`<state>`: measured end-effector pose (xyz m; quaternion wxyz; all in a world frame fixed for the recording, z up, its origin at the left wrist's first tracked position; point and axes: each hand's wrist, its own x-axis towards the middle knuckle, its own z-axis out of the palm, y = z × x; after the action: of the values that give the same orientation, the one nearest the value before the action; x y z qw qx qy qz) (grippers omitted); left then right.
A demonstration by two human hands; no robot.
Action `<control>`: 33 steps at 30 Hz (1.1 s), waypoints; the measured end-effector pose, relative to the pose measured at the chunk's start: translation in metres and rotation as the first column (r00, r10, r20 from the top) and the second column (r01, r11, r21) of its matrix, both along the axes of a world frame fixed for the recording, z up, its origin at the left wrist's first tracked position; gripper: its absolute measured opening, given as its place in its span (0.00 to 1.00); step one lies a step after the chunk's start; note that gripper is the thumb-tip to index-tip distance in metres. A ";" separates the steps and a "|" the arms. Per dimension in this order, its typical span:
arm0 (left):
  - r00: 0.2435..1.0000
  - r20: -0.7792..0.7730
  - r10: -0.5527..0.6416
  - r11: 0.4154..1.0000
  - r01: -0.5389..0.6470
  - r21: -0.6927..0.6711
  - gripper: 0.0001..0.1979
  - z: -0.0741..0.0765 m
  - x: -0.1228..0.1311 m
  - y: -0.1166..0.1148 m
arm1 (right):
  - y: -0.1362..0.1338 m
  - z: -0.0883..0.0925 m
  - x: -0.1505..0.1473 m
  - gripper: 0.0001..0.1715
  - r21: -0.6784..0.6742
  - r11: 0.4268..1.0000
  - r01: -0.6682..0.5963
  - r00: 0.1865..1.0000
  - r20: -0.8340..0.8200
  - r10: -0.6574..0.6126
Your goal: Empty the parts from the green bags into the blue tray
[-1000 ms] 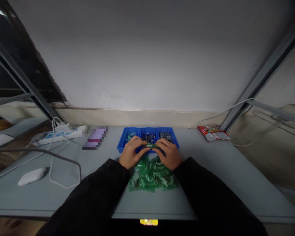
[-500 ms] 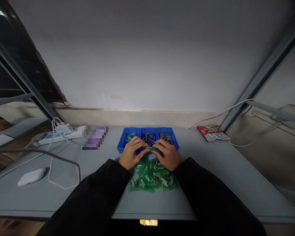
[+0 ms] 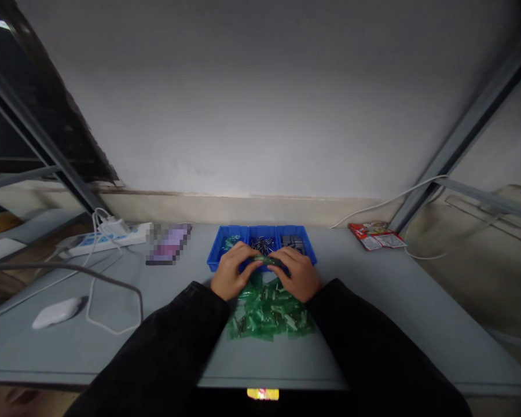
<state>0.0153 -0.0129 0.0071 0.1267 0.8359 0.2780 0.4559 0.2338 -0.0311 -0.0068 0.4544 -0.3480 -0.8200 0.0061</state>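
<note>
Your left fingers (image 3: 245, 251) and right fingers (image 3: 287, 255) pinch opposite ends of a small green packet (image 3: 265, 260), held between them, with a pile of green packets (image 3: 269, 315) nearer you and a blue tray (image 3: 212, 266) just beyond. It should handle light, soft and perhaps slippery, so grip the film edges. Well right of your fingers, a red wrapper (image 3: 370, 236) carries print too small to read

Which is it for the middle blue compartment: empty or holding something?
Holding something: thin, dark, shiny pieces lie jumbled inside the middle blue compartment.
</note>
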 end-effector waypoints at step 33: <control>0.661 -0.447 0.603 0.769 -0.630 0.105 0.14 0.003 -0.053 0.035 | -0.008 0.000 -0.001 0.09 -0.192 0.961 -0.200 0.967 0.118 0.225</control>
<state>-0.0380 0.0218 0.0100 -0.0795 0.7704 0.5792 0.2543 0.2326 -0.0391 -0.0073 0.3601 -0.2964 -0.8784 0.1043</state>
